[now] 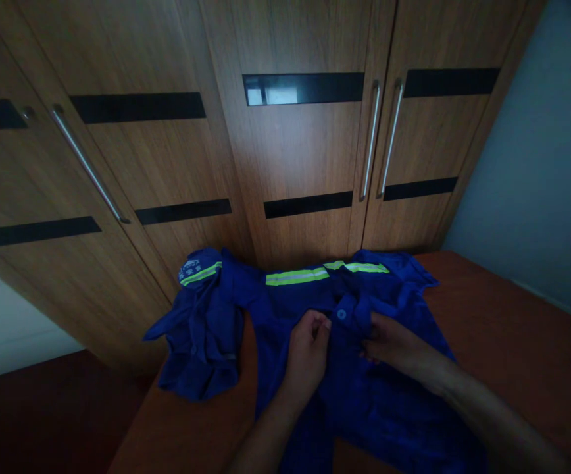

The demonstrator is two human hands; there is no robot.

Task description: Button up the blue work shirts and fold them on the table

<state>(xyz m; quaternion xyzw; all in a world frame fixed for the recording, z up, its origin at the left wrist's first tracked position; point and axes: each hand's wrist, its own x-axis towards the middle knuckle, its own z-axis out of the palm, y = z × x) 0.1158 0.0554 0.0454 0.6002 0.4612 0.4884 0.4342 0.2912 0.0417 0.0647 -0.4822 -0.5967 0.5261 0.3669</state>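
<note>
A blue garment [285,296] with yellow-green reflective strips lies spread on the reddish-brown table. A round button [341,315] shows on a raised flap of its cloth, between my hands. My left hand [311,349] is closed in a pinch on the blue cloth just left of the button. To the right, my right hand [393,342] grips the flap, its fingers partly hidden behind the cloth. Another blue garment [201,336], crumpled and bearing a white print and a reflective strip, rests at the left beside the spread one.
Behind the table [527,342] stands a wooden wardrobe [305,158] with black inlays and long metal handles. The garments lie close to its doors. A pale wall [537,171] is at the right, and a dark red floor [58,415] shows at the lower left.
</note>
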